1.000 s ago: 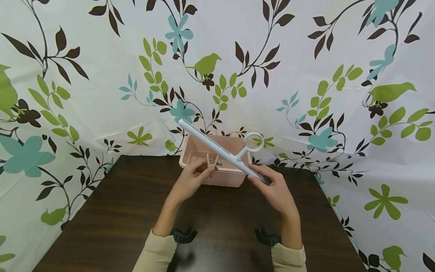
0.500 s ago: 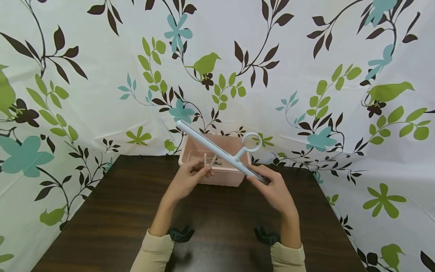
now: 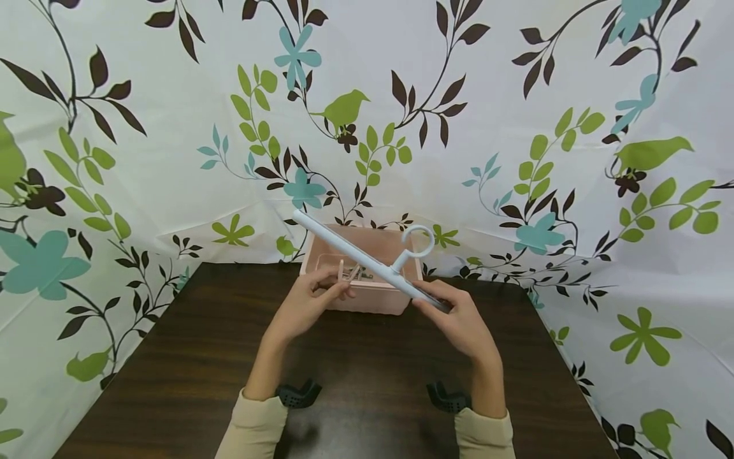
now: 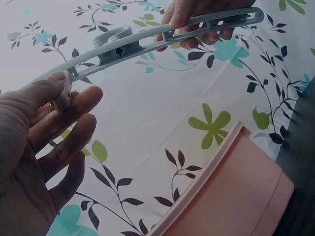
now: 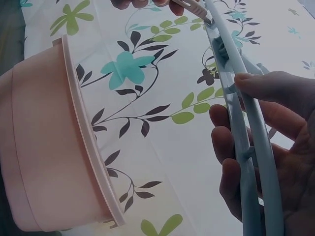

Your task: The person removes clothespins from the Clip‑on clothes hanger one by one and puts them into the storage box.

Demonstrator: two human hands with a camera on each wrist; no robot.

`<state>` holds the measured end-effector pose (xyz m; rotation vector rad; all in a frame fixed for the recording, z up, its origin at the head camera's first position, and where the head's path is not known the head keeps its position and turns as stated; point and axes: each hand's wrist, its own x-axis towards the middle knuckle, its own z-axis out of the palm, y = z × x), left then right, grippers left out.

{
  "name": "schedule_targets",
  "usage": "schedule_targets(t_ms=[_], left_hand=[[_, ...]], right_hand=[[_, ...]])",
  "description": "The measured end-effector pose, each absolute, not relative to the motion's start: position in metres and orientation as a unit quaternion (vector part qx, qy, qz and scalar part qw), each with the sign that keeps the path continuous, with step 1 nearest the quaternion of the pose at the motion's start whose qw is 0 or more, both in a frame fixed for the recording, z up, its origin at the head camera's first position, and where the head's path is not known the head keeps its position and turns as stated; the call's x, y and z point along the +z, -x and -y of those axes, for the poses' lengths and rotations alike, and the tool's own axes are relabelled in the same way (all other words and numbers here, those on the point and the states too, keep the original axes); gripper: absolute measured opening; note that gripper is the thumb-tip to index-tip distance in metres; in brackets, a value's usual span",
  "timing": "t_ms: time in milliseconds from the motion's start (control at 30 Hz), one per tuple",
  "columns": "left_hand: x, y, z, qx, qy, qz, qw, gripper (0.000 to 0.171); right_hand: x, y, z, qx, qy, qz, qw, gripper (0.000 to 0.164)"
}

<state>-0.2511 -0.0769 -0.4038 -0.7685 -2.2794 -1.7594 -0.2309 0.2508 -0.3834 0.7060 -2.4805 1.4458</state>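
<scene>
A light blue plastic clothes hanger (image 3: 350, 247) with a round hook (image 3: 422, 241) slants in the air over a pink bin (image 3: 369, 302). My right hand (image 3: 459, 315) grips its lower right end, thumb on one bar and fingers behind, as the right wrist view shows. My left hand (image 3: 304, 303) pinches a pale clothespin (image 4: 63, 93) between thumb and fingers; its other fingers are loosely curled. In both wrist views the clothespin (image 5: 193, 7) meets a bar of the hanger (image 5: 246, 128). I cannot tell if it is clipped on.
The bin stands at the back of a dark wooden table (image 3: 367, 357), with several small items (image 3: 365, 275) inside, too small to identify. A patterned cloth (image 3: 367, 57) hangs behind and at the sides. Dark wrist mounts (image 3: 299, 394) sit by both sleeves.
The hanger has shifted slightly left, and its upper end has dipped a little. Its hook has turned, showing its gap. My left hand has drifted left with the clothespin; the right hand keeps its grip.
</scene>
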Motion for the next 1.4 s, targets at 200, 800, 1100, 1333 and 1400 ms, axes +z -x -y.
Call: schedule_targets(t_ms=[200,800,1100,1333,1400], left_hand=[[-0.404,0.249,0.076,-0.587,0.259,0.763,0.082,0.020],[-0.396,0.245,0.081,-0.513,0.233,0.815,0.136,0.027],[-0.393,0.241,0.083,-0.463,0.230,0.836,0.184,0.028],[-0.393,0.239,0.079,-0.407,0.223,0.848,0.256,0.030],[-0.393,0.239,0.078,-0.387,0.222,0.848,0.285,0.030]], right_hand=[[-0.384,0.230,-0.252,0.489,-0.235,0.835,0.085,0.033],[-0.382,0.229,-0.252,0.467,-0.207,0.857,0.065,0.033],[-0.383,0.230,-0.251,0.462,-0.214,0.859,0.056,0.034],[-0.384,0.230,-0.250,0.458,-0.217,0.860,0.058,0.033],[-0.384,0.231,-0.249,0.455,-0.219,0.861,0.059,0.032]])
